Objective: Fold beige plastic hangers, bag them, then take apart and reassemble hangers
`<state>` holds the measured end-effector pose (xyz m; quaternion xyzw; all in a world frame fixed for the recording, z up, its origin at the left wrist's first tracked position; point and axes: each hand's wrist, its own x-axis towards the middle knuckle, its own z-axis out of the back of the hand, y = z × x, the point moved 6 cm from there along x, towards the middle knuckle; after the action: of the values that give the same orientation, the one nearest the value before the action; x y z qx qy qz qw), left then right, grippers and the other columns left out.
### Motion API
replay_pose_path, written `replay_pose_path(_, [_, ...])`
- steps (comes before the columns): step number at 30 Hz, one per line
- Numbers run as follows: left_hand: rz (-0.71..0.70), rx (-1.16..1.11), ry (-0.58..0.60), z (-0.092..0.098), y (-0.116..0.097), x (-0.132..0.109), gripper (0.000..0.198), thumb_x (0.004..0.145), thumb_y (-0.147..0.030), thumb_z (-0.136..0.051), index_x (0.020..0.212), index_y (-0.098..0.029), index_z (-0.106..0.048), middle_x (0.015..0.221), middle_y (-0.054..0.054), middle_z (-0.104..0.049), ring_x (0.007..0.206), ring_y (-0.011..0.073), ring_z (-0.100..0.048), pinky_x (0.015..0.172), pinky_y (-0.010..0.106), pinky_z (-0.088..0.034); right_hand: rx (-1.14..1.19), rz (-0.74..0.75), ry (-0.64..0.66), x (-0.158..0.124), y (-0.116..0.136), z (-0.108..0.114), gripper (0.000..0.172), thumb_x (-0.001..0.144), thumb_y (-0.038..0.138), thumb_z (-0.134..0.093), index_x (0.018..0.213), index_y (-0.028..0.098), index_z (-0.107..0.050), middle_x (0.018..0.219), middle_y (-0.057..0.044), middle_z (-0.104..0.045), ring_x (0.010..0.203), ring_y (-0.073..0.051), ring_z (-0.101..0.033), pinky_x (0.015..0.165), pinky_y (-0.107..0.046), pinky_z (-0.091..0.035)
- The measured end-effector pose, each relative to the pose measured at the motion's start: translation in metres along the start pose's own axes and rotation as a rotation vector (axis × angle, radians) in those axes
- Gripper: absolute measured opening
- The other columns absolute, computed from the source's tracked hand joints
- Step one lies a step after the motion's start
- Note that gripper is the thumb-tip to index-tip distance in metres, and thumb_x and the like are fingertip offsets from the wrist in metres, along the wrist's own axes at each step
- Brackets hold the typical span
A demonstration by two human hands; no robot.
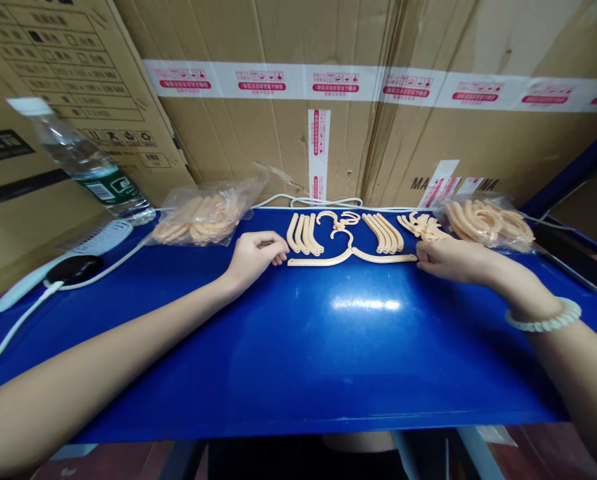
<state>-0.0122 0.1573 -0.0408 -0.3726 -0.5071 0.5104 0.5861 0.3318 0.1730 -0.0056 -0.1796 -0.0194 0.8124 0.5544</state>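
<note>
A beige plastic hanger lies on the blue table, its two arms spread and its hook pointing away from me. My left hand rests beside the left arm's end, fingers curled in and thumb against them, with nothing visible in them. At the opposite end is my right hand, closed, its fingertips at the tip of the right arm; whether they grip anything is hidden. Behind the hanger lie a left row of loose hanger arms, a right row of arms and several loose hooks. More small beige pieces are heaped by my right hand.
Clear bags of beige parts stand at left and right. Left are a water bottle, a pale comb and a black round device with a white cable. A dark tablet-like device sits right. Cardboard boxes wall the back.
</note>
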Motion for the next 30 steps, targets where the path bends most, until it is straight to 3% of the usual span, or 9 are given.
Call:
replay_pose_path(6, [-0.020, -0.003, -0.012, 0.0021, 0.0036, 0.0008, 0.017, 0.060, -0.024, -0.056, 0.060, -0.015, -0.070, 0.054, 0.002, -0.066, 0.050, 0.0128, -0.059, 0.051, 0.022, -0.047, 0.002, 0.004, -0.001, 0.0003, -0.0001, -0.0007, 0.016, 0.086, 0.017, -0.049, 0.074, 0.018, -0.060, 0.081, -0.010, -0.067, 0.072, -0.021, -0.061, 0.060, -0.028, -0.038])
replay_pose_path(12, [-0.010, -0.052, -0.035, 0.0012, 0.0008, 0.0009, 0.016, 0.060, -0.025, -0.064, 0.069, -0.015, -0.071, 0.061, 0.002, -0.070, 0.055, 0.0138, -0.064, 0.057, 0.024, -0.052, -0.010, 0.009, -0.013, -0.0003, -0.0009, -0.0009, 0.016, 0.086, 0.017, -0.049, 0.075, 0.018, -0.060, 0.083, -0.010, -0.067, 0.074, -0.021, -0.061, 0.061, -0.028, -0.038])
replay_pose_path(17, [0.008, 0.007, -0.033, 0.0014, -0.0001, -0.0008, 0.012, 0.059, -0.025, -0.063, 0.063, -0.015, -0.068, 0.054, 0.001, -0.067, 0.051, 0.0138, -0.062, 0.053, 0.024, -0.051, -0.003, 0.010, -0.011, -0.0002, -0.0003, -0.0014, 0.016, 0.087, 0.018, -0.048, 0.075, 0.019, -0.059, 0.082, -0.009, -0.067, 0.074, -0.021, -0.061, 0.061, -0.028, -0.038])
replay_pose_path(25, [-0.030, 0.002, -0.015, 0.0021, 0.0014, 0.0006, 0.015, 0.062, -0.023, -0.059, 0.066, -0.015, -0.070, 0.058, 0.003, -0.068, 0.053, 0.0156, -0.063, 0.054, 0.026, -0.052, 0.004, 0.012, -0.013, -0.0012, 0.0009, 0.0009, 0.017, 0.085, 0.017, -0.048, 0.072, 0.019, -0.058, 0.080, -0.009, -0.067, 0.071, -0.020, -0.060, 0.060, -0.028, -0.038])
replay_pose_path(30, [-0.072, 0.051, 0.059, -0.0043, -0.0015, -0.0008, 0.014, 0.069, -0.025, -0.063, 0.072, -0.015, -0.073, 0.062, 0.003, -0.069, 0.057, 0.0144, -0.063, 0.059, 0.026, -0.052, -0.025, -0.014, 0.017, -0.0035, 0.0033, 0.0023, 0.018, 0.089, 0.019, -0.047, 0.077, 0.019, -0.060, 0.085, -0.010, -0.068, 0.076, -0.022, -0.063, 0.062, -0.029, -0.040])
